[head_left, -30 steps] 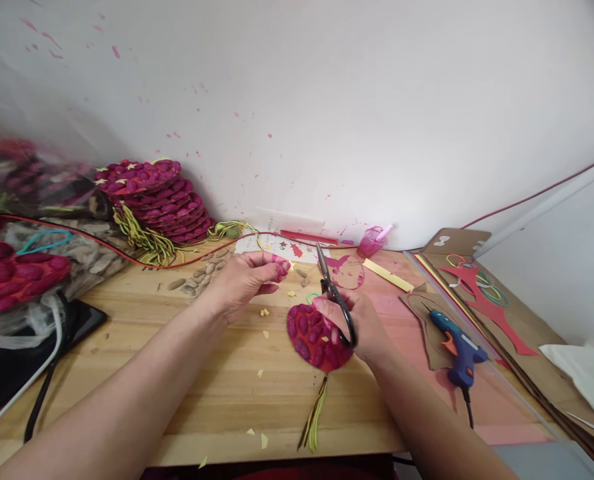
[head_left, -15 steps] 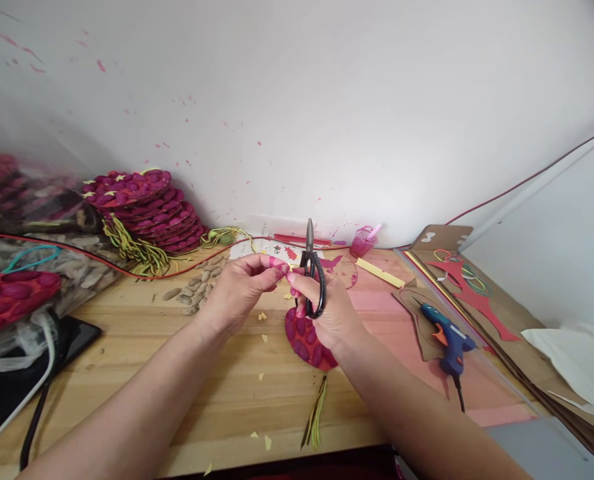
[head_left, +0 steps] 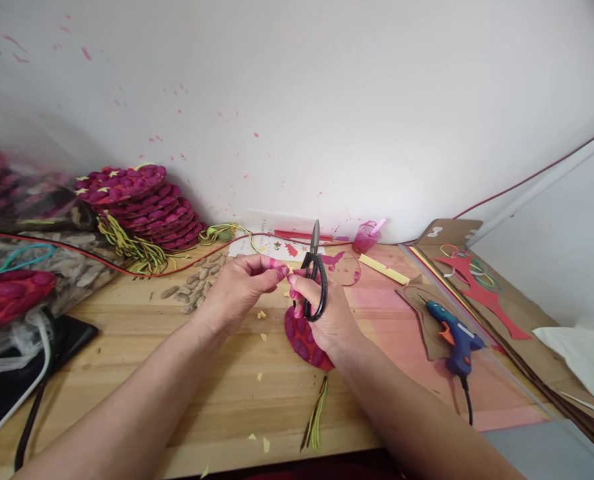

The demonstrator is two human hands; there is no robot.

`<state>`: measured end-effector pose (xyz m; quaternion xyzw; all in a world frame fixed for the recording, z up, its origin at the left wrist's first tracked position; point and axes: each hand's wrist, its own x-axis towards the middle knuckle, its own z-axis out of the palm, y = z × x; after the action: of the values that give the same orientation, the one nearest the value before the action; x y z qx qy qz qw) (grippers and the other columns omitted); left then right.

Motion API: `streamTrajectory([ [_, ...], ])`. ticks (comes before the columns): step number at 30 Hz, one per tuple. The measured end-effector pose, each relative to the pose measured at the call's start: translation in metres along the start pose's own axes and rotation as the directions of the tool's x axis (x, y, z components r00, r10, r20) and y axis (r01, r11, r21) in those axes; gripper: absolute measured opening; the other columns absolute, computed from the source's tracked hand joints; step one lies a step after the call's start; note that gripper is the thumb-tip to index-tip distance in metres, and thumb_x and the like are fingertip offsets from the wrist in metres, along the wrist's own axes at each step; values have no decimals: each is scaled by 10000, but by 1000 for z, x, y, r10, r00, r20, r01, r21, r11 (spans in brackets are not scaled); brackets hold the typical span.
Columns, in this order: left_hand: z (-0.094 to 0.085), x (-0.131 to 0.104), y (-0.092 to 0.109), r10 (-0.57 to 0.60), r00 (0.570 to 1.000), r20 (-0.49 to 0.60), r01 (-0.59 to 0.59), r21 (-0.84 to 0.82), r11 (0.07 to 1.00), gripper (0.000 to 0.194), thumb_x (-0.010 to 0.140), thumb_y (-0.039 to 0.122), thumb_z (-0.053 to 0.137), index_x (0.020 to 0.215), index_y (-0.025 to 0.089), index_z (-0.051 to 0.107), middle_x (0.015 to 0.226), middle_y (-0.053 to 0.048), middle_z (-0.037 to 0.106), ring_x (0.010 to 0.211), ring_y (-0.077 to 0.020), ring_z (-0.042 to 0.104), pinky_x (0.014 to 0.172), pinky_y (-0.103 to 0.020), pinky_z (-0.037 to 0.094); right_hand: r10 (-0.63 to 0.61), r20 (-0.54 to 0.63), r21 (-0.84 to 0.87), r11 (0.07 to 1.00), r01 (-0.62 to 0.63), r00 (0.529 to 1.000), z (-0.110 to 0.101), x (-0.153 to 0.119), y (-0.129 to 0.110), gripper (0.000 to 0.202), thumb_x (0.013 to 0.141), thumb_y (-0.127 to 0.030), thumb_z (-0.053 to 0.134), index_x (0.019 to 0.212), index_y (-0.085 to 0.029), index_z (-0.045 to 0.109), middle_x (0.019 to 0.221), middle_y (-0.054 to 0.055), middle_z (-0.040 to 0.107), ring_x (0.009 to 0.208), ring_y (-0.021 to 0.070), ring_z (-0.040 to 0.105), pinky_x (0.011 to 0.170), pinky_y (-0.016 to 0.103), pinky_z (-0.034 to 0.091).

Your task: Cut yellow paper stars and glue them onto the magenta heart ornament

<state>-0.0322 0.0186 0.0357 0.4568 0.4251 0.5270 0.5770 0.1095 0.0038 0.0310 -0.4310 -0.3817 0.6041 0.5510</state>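
My left hand [head_left: 241, 283] pinches a small yellow paper piece [head_left: 290, 268] between pink-stained fingertips. Close beside it, my right hand [head_left: 327, 303] has black-handled scissors [head_left: 316, 267] hooked on its fingers, blades pointing up, with thumb and fingertip at the same paper piece. Below my right hand lies a round red disc with magenta lumps [head_left: 304, 343], partly covered by that hand. A yellow-green tassel [head_left: 317, 417] extends from the disc toward the table's front edge. Yellow scraps [head_left: 261, 315] are scattered on the wooden table [head_left: 217, 393].
Stacked magenta discs [head_left: 151, 207] stand at the back left near peanuts [head_left: 191, 287]. A pink cup [head_left: 367, 237] and yellow strip [head_left: 384, 269] are at the back. On the right lie a blue glue gun [head_left: 459, 343] and red paper [head_left: 489, 303]. Cables cross the table.
The view has shifted slightly. Both hands stay close together around the yellow piece, and the scissors have tilted a little to the right.
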Motion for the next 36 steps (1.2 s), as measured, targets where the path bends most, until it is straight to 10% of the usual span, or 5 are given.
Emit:
streamTrajectory([
  [13, -7, 0, 4, -20, 999, 29, 17, 100, 995, 198, 642, 313, 844, 735, 177, 733, 728, 6, 679, 665, -87, 543, 638, -204, 417, 68, -11, -63, 996, -68, 998, -3, -1, -6, 233, 641, -300, 770, 761, -151, 638, 507, -49, 582, 319, 55, 446, 311, 168, 333],
  [36, 1, -1, 11, 18, 947, -320, -163, -433, 886, 293, 594, 310, 884, 744, 138, 702, 754, 1, 669, 702, -92, 594, 696, -235, 515, 120, 197, -461, 887, -16, 973, 2, -22, 4, 415, 748, -473, 736, 599, -191, 472, 456, -68, 428, 346, 53, 363, 347, 186, 257],
])
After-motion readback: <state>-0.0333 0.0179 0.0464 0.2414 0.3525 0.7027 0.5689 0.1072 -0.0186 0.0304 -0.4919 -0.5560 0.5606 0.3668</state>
